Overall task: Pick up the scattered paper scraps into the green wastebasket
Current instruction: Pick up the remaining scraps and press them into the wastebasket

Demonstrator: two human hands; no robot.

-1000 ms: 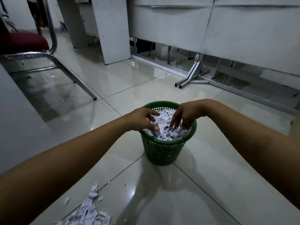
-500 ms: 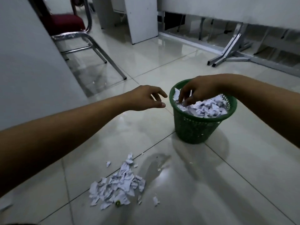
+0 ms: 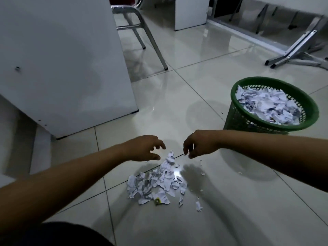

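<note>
A pile of white paper scraps (image 3: 158, 181) lies on the tiled floor in front of me, with a few stray bits to its right. The green wastebasket (image 3: 236, 119) stands at the right, filled nearly to the rim with scraps. My left hand (image 3: 142, 148) hovers just above the far left edge of the pile, fingers loosely curled and empty. My right hand (image 3: 198, 146) hovers above the pile's far right edge, fingers hanging down, holding nothing. Both hands are apart from the basket.
A white cabinet panel (image 3: 62, 59) stands close on the left. A metal chair leg (image 3: 152, 41) reaches the floor behind it. A folding metal frame (image 3: 294, 50) lies at the far right. A small yellow-green bit (image 3: 157, 201) sits at the pile's near edge.
Both hands left the wastebasket and came down to the left over the scrap pile. My view turned downward and leftward, so the basket now sits at the right.
</note>
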